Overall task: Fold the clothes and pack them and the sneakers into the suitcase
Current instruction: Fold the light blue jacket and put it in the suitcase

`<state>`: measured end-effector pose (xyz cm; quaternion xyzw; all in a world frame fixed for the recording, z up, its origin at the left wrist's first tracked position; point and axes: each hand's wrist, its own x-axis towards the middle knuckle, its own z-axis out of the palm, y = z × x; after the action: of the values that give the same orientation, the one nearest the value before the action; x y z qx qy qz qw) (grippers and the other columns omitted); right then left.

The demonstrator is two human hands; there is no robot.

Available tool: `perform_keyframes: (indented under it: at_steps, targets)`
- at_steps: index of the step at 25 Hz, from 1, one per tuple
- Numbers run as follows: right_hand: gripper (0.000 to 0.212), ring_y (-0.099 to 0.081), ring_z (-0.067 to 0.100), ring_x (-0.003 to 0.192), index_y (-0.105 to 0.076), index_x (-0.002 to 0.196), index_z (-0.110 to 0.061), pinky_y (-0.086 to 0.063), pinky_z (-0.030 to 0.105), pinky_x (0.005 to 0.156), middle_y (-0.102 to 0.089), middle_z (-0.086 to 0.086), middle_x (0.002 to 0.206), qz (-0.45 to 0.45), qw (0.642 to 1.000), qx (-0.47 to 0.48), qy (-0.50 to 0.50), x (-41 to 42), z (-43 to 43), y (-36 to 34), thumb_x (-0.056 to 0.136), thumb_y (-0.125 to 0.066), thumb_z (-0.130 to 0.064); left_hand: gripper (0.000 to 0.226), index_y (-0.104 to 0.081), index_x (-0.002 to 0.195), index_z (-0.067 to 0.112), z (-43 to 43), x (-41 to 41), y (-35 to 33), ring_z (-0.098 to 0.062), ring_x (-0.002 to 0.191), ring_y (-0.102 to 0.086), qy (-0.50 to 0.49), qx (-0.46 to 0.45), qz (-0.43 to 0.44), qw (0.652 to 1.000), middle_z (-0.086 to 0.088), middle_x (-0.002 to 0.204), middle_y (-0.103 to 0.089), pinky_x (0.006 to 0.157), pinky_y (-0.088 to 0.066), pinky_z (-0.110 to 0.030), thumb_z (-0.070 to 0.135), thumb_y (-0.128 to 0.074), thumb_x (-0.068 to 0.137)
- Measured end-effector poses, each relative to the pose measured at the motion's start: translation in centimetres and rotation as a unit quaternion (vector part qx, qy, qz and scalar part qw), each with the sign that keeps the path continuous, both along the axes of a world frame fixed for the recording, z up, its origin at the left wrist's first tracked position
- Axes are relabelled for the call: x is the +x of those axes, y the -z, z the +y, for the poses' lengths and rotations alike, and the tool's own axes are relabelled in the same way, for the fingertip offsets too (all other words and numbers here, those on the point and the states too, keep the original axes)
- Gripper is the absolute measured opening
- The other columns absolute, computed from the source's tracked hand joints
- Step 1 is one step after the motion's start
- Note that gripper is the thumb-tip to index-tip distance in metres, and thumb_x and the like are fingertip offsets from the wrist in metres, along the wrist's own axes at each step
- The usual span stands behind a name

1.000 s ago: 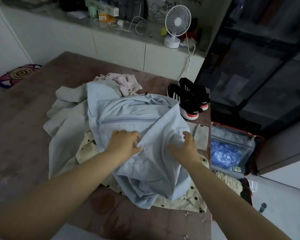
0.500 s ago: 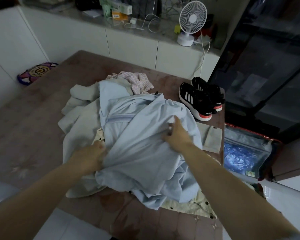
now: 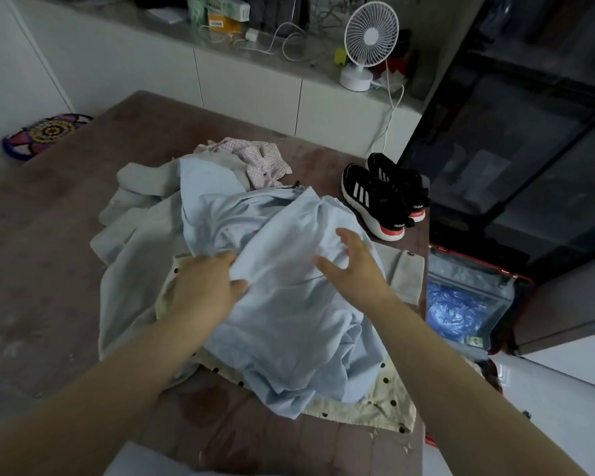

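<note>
left hand [image 3: 207, 286] pinches a fold of the blue garment [image 3: 289, 321]. right hand [image 3: 356, 266] is spread wide over it, holding nothing. sneakers [image 3: 382, 201] beyond the garment, suitcase [image 3: 471, 269] open to its right. risk: a one-handed pull drags the dotted cloth [image 3: 375, 403] under the garment along, and bunched fabric folds crooked.

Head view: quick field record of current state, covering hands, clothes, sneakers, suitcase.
left hand: pinches a fold of the light blue garment
right hand: fingers spread over the same garment, gripping nothing
light blue garment: crumpled, unfolded, on top of the pile
rest of pile: cream polka-dot garment and pale grey garment beneath; pink checked garment behind
black sneakers: paired at the far right corner of the brown surface, not packed
suitcase: open on the floor to the right, blue plastic bag inside
</note>
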<state>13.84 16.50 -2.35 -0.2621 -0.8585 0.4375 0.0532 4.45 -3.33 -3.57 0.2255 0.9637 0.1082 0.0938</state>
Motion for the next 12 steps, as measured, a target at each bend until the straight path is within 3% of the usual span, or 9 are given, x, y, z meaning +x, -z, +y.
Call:
perform_keyframes:
  at_steps: [2,4,6,7,10,12]
  targets:
    - [0.075,-0.037,0.016,0.130,-0.026,0.144,-0.021,-0.033,0.026,0.099,-0.037,-0.006,0.142,0.023,0.994,-0.109,0.021,0.0,-0.5,-2.3,0.083,-0.065,-0.041,0.038,-0.052,0.124,0.024,2.7,3.3,-2.0,-0.025,0.105,-0.054,0.094,0.043,0.053,0.993,-0.003,0.112,-0.064,0.089,-0.041,-0.032,0.036,-0.056,0.089]
    - [0.090,-0.040,0.014,0.125,-0.014,0.147,-0.018,-0.032,0.021,0.091,-0.042,-0.012,0.136,-0.016,0.985,-0.168,0.020,-0.5,-0.8,-3.3,0.079,-0.070,-0.038,0.039,-0.048,0.129,0.027,5.6,6.8,-3.1,-0.022,0.114,-0.049,0.185,0.082,0.048,0.978,0.001,0.120,-0.061,0.092,-0.032,-0.031,0.030,-0.053,0.091]
    - [0.108,-0.041,0.020,0.129,0.001,0.149,-0.016,-0.033,0.022,0.091,-0.041,0.001,0.141,-0.086,0.990,-0.114,0.002,-0.5,-0.5,-2.7,0.075,-0.076,-0.030,0.043,-0.043,0.134,0.026,7.3,9.4,-3.1,-0.022,0.122,-0.042,0.253,0.081,0.007,0.964,0.001,0.130,-0.054,0.096,-0.028,-0.032,0.026,-0.051,0.092]
    - [0.107,-0.045,0.024,0.126,0.003,0.149,-0.016,-0.036,0.024,0.090,-0.046,0.009,0.135,-0.111,0.991,-0.067,0.002,-0.1,0.0,-2.1,0.077,-0.075,-0.024,0.047,-0.038,0.138,0.026,7.7,10.3,-2.9,-0.021,0.125,-0.039,0.282,0.072,-0.017,0.956,0.002,0.133,-0.050,0.098,-0.026,-0.034,0.028,-0.049,0.092]
    - [0.071,-0.062,0.026,0.083,-0.024,0.145,-0.016,-0.044,0.027,0.066,-0.059,0.003,0.083,-0.079,0.989,0.043,0.115,2.3,3.8,-0.6,0.084,-0.060,-0.012,0.063,-0.034,0.140,0.030,6.0,10.3,-1.0,-0.018,0.125,-0.034,0.322,0.088,-0.060,0.941,0.006,0.134,-0.042,0.099,-0.023,-0.034,0.056,-0.026,0.084]
    - [0.052,-0.053,0.018,0.060,-0.042,0.133,-0.010,-0.044,0.028,0.053,-0.055,-0.001,0.069,-0.023,0.967,0.032,0.250,4.3,6.9,-0.2,0.083,-0.055,-0.005,0.064,-0.051,0.128,0.024,4.5,8.5,0.5,-0.026,0.116,-0.048,0.222,0.173,0.014,0.959,0.001,0.126,-0.053,0.092,-0.034,-0.038,0.058,-0.026,0.080]
